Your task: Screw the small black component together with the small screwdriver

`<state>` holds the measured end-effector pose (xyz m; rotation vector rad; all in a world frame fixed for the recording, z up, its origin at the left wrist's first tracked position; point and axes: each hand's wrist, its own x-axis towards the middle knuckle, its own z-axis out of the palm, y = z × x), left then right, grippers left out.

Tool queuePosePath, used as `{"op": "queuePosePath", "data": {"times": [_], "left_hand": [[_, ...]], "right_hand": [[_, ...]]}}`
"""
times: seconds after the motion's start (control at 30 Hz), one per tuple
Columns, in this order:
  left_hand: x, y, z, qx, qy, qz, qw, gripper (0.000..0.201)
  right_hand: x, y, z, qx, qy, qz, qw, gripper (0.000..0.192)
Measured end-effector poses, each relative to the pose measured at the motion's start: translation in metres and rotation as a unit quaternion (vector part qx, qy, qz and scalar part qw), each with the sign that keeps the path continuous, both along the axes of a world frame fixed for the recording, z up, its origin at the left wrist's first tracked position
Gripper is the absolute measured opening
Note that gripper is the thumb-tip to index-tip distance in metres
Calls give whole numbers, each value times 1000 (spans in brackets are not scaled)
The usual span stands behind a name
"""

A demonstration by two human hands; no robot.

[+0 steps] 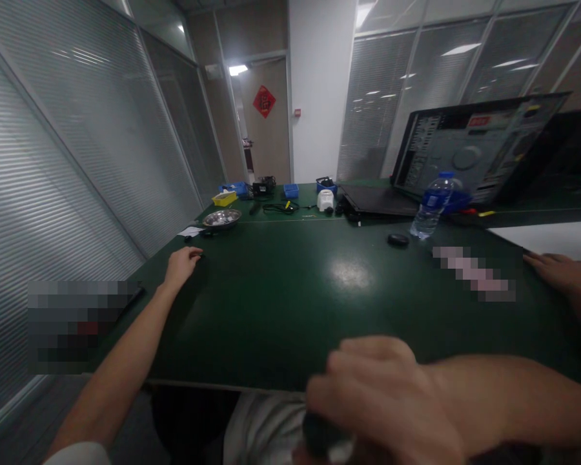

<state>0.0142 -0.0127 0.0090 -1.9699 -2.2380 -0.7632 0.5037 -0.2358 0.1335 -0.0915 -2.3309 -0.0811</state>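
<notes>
My left hand point(181, 266) reaches out over the left part of the green table point(281, 303). Its fingers are pinched together, with a small dark piece at the tips, too small to name. Close beyond it lie small black items point(206, 233) and a shiny metal dish point(221, 219) with small contents. My right hand point(372, 387) is near my body at the table's front edge, blurred and closed. A dark rounded thing point(319, 433) shows under its fingers, mostly hidden, so its kind is unclear.
Another person's hand point(556, 268) rests at the right. A water bottle point(430, 206) stands near a black mouse point(397, 239) and an open computer case point(469, 152). A yellow tray point(224, 199), a blue bin point(291, 191) and cables point(275, 208) sit at the back.
</notes>
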Motion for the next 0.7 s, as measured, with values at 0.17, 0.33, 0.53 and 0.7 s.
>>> {"op": "queuePosePath", "data": {"times": [0.17,0.33,0.53,0.7], "left_hand": [[82,-12,14,-30,-58,-182,981,25],[191,-45,21,-33,-26,-384,922,32],[281,-79,12,-42,-119,-457,880,35],[290,-85,8,-90,-262,-436,856,39]], "right_hand": [[14,86,-46,-141,-110,-206,962,21],[43,134,-101,-246,-164,-269,917,19],[51,141,-112,-230,-155,-275,921,15],[51,139,-113,-218,-158,-279,922,13]]}}
